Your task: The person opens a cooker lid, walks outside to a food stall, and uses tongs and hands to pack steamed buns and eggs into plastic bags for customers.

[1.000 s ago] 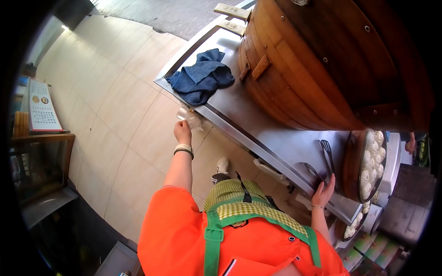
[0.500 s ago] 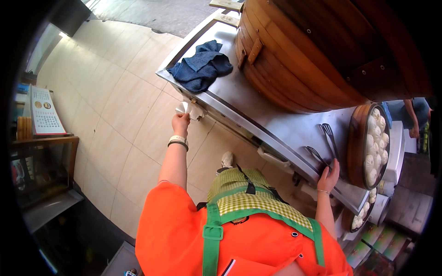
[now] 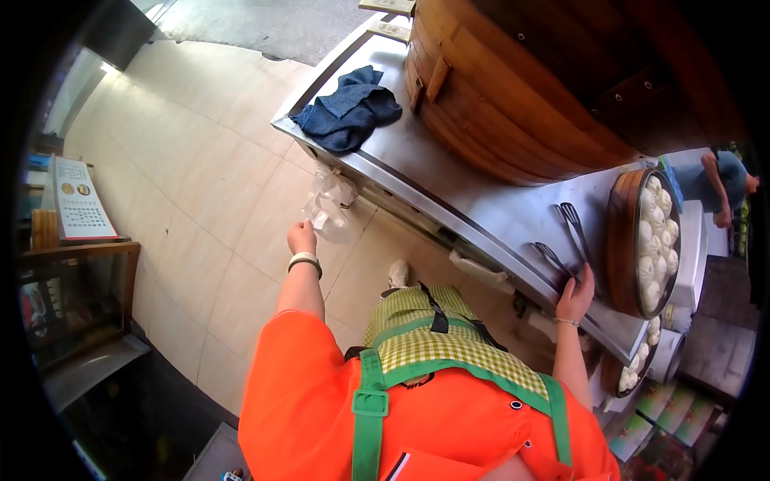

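Observation:
My left hand [image 3: 301, 237] is closed on a thin clear plastic bag [image 3: 327, 218], beside the counter's front side and over the tiled floor. Against the counter's front edge rests my right hand [image 3: 575, 298], its thumb and fingers apart at the handles of the black tongs [image 3: 574, 228]. The tongs lie spread on the metal counter [image 3: 489, 210]. Right of them stands a round wooden steamer tray [image 3: 625, 240] holding several white buns [image 3: 658, 240]. A crumpled blue cloth [image 3: 346, 111] lies at the counter's far left corner.
A large wooden steamer [image 3: 489, 96] stands on the counter. Another tray of buns [image 3: 639, 359] is lower right. Another person's arm [image 3: 716, 188] shows at the far right. A menu board [image 3: 79, 198] stands on a wood-framed glass cabinet [image 3: 80, 297] at the left.
My left hand has moved slightly down and left, and more of the bag now hangs spread out from it. My right hand stays by the tongs. The view has shifted, showing more of the other person.

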`<move>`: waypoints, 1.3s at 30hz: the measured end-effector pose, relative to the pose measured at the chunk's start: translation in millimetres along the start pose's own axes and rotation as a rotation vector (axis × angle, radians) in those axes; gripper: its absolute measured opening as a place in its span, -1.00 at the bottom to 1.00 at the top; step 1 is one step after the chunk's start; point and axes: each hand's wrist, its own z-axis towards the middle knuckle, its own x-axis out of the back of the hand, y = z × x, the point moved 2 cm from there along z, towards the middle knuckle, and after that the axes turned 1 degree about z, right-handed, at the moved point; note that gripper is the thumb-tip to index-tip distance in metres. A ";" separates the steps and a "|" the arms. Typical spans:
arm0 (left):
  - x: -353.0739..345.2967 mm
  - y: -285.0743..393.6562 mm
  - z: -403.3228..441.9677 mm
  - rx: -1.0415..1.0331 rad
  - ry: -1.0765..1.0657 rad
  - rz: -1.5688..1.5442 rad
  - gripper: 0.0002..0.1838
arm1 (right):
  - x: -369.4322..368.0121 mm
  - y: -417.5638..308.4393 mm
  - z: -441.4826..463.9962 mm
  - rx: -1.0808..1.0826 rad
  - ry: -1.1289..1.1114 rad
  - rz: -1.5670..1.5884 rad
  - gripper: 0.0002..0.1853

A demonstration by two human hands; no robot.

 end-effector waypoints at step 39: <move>-178.1 321.6 -776.8 -1.031 -1.514 -0.306 -0.82 | 287.1 305.0 -116.8 -0.498 -0.006 1.051 -0.82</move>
